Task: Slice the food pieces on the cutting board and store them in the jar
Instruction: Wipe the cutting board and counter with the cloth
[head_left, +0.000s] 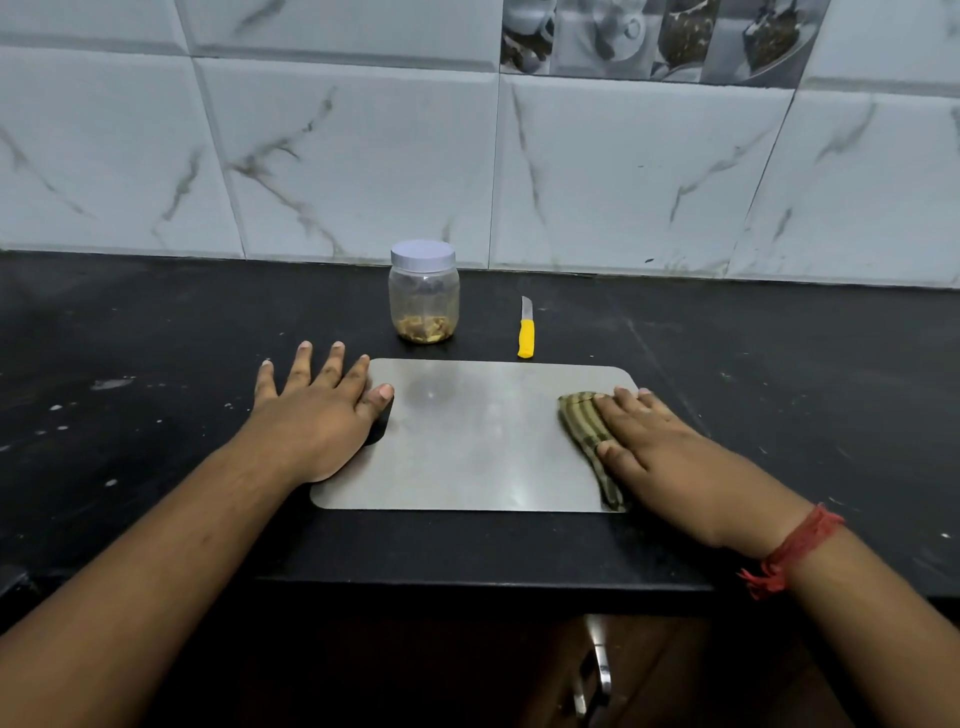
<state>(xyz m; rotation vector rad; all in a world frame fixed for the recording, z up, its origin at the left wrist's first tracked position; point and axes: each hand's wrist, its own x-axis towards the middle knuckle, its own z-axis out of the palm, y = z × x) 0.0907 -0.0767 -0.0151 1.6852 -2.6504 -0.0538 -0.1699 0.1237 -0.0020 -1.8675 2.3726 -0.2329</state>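
A steel cutting board lies flat on the black counter, with no food pieces on it. My left hand rests spread and flat on the board's left edge. My right hand presses a striped olive cloth flat onto the board's right side, fingers straight. Behind the board stands a clear plastic jar with its pale lid on and cut food pieces at the bottom. A knife with a yellow handle lies on the counter to the right of the jar, blade pointing away from me.
The black counter runs left and right and carries white specks. A marble-tiled wall stands close behind the jar. Below the counter's front edge a metal drawer handle shows.
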